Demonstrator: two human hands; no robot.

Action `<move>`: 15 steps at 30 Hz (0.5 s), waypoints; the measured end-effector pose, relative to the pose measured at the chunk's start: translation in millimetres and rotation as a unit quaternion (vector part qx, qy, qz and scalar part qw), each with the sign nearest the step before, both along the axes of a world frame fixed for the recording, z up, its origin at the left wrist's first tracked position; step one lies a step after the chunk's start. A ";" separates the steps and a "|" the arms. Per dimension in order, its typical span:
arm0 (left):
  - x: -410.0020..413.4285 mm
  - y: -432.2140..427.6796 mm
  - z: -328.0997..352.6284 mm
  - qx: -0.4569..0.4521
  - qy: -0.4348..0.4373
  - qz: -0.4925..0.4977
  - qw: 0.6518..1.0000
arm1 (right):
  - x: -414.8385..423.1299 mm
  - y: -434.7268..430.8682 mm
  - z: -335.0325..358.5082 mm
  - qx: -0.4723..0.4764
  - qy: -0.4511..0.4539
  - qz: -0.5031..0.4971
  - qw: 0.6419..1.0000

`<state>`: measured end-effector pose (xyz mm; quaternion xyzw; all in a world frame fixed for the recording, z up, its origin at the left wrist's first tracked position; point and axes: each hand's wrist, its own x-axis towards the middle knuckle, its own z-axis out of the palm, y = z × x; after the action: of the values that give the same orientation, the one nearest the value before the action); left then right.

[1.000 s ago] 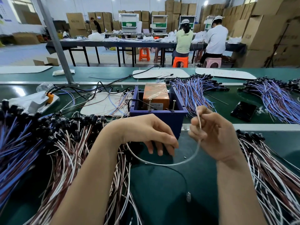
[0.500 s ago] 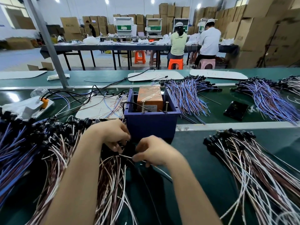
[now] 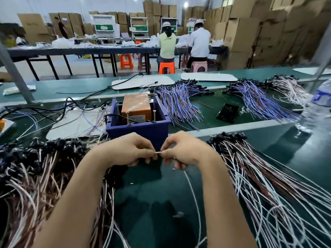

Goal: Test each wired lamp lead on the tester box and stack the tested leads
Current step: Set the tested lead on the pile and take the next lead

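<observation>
While curled, left hand (image 3: 132, 151) and right hand (image 3: 184, 151) grips tight around 1 thin lead (image 3: 158, 152).

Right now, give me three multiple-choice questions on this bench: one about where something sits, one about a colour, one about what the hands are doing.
1. Where is the tester box?
A) just beyond the left hand and right hand
B) at the far right edge
C) on the floor

2. What colour is the block inside it?
A) green
B) orange
C) white

3. What are the hands doing?
A) lying flat and open
B) only the left holds something
C) both pinch one thin lead between them

Answers: 1 A, its blue wall rises right behind the knuckles; 2 B, orange shows above the rim; 3 C, both grip it where they meet.
</observation>
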<state>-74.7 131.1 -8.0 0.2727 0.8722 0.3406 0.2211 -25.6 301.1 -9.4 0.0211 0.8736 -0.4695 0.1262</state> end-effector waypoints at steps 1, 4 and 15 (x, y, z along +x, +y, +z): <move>1.9 9.2 -1.7 0.015 0.010 -0.003 1.000 | 5.7 9.7 4.0 -0.005 0.005 -0.032 0.999; 7.2 32.7 -10.8 0.027 0.059 -0.009 0.998 | 24.8 37.9 19.5 -0.039 0.048 -0.144 0.988; 16.9 142.5 -36.1 0.043 0.292 -0.083 0.952 | 120.2 109.1 58.4 -0.108 0.122 -0.305 0.938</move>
<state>-57.8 273.5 -44.1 0.4407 0.8575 0.2639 -0.0283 94.6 410.2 49.0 0.2154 0.7780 -0.5758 -0.1295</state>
